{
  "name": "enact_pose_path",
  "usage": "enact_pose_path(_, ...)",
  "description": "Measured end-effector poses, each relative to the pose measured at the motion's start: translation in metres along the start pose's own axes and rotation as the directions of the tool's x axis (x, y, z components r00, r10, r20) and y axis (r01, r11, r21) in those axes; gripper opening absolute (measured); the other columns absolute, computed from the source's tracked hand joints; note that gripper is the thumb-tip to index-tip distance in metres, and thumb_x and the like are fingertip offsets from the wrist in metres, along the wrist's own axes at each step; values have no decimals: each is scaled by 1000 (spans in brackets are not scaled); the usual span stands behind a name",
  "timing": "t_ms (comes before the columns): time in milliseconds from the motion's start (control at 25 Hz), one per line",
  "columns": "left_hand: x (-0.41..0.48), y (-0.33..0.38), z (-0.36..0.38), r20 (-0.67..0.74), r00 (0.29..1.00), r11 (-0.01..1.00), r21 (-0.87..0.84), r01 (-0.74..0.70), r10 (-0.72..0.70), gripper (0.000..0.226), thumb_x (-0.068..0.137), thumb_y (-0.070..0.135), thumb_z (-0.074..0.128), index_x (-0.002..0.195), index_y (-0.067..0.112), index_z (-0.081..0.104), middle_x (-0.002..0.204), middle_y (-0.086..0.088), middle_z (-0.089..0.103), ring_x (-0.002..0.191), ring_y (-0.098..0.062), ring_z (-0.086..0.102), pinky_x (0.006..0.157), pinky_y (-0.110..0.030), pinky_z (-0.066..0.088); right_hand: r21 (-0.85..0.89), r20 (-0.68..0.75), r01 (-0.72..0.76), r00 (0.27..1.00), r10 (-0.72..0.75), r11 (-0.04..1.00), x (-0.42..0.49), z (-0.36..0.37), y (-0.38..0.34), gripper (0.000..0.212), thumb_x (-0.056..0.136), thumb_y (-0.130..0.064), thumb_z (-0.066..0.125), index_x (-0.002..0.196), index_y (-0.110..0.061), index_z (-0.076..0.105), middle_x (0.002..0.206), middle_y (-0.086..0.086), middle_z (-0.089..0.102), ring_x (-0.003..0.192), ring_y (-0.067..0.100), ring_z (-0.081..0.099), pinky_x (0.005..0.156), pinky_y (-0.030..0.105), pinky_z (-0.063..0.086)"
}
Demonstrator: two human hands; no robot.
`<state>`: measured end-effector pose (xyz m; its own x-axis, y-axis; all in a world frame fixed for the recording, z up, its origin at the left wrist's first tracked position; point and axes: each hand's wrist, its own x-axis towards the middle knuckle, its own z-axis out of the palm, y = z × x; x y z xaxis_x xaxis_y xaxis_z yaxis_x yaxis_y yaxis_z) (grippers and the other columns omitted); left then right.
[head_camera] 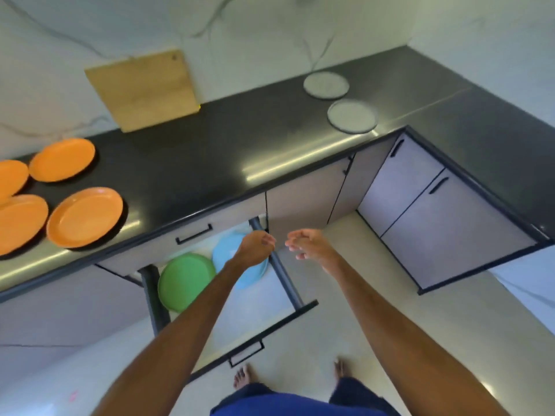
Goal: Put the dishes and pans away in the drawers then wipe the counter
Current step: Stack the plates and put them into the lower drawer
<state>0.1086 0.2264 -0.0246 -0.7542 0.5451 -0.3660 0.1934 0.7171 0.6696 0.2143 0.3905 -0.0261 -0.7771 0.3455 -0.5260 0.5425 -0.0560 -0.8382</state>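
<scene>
hands: left hand (258, 246) loosely curled, right hand (309, 244) slack, both empty | open drawer (261, 307): round glossy green plate (186, 280), blue plate (237, 259) | black counter (210, 151): orange plates (85, 216) left, matte grey plates (352, 116) far right

Orange plates (12, 177) half off the left edge, blue plate (225, 251) partly behind the left hand (255, 249).

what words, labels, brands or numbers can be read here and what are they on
None can be read in this view.
The orange plates, green plate, blue plate, grey plates and cutting board show no print.
A faint pink mark on the floor is too blurred to read as anything.
</scene>
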Motion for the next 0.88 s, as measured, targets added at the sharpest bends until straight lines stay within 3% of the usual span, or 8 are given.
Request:
enact_pose_path(80,1,36,20,2,1000,999,-28,19,-19,21,89,9,61,103,12,76,104,-9,77,92,-24,71,83,-28,54,-22,-6,11,1000,-11,1000,-2,-44,-1,21,93,-11,72,114,-8,69,102,11,77,83,15,71,67,28,57)
enact_pose_path(240,12,112,70,35,999,995,-89,41,-38,20,88,14,59,96,24,75,102,-3,77,93,-21,74,86,-36,61,-26,-30,33,999,-34,999,-7,-133,-2,16,96,-9,63,112,-9,68,91,3,78,73,10,70,61,27,54)
enact_pose_path(400,28,187,107,49,998,989,-141,37,-31,18,92,16,60,102,21,74,99,-2,76,89,-18,74,69,-24,60,-27,-21,41,999,-42,999,-14,-216,-13,18,100,-9,59,115,-4,67,103,13,79,78,17,72,59,26,54)
enact_pose_path(640,86,231,116,13,995,984,-151,100,-99,20,93,8,56,95,19,73,96,-9,76,83,-17,72,57,-21,56,-52,12,44,999,-43,998,22,-275,-36,25,102,-9,55,122,1,65,108,17,77,75,16,71,60,24,54)
enact_pose_path(880,198,266,114,-53,992,985,-133,107,-115,13,94,11,63,99,11,75,93,-13,77,80,-21,73,53,-21,55,-71,49,52,998,-48,996,95,-332,-60,24,103,-12,54,122,-3,65,111,16,77,86,20,72,69,27,57)
